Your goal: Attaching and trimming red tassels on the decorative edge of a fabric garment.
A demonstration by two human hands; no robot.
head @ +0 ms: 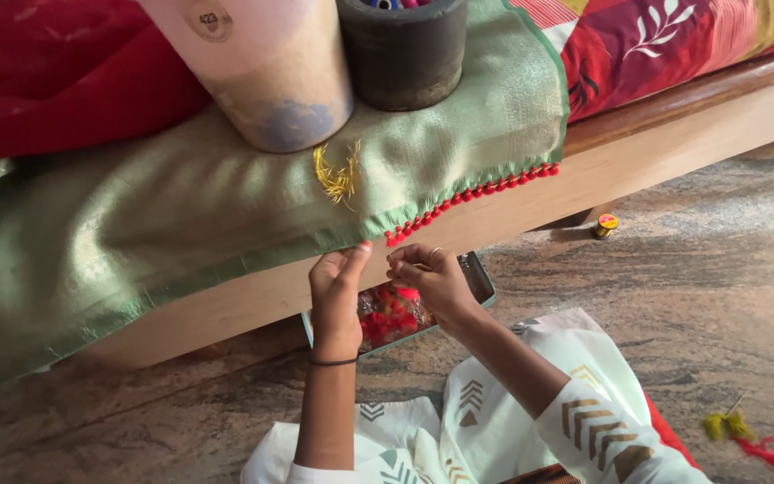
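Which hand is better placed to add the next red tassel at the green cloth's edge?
Probably the left hand: its fingertips touch the green cloth edge right where the row of red tassels ends. The right hand sits slightly lower, beside it, fingers curled as if pinching something too small to tell.

A cloth (181, 215) lies draped over the bench edge (638, 152) across the upper frame. On it stand two containers — a cylinder (262, 72) left, a pot (405, 49) right. Below centre, both hands (338, 291) (432, 278) meet at the cloth's hem — a tray (481, 278) on the floor beneath them.
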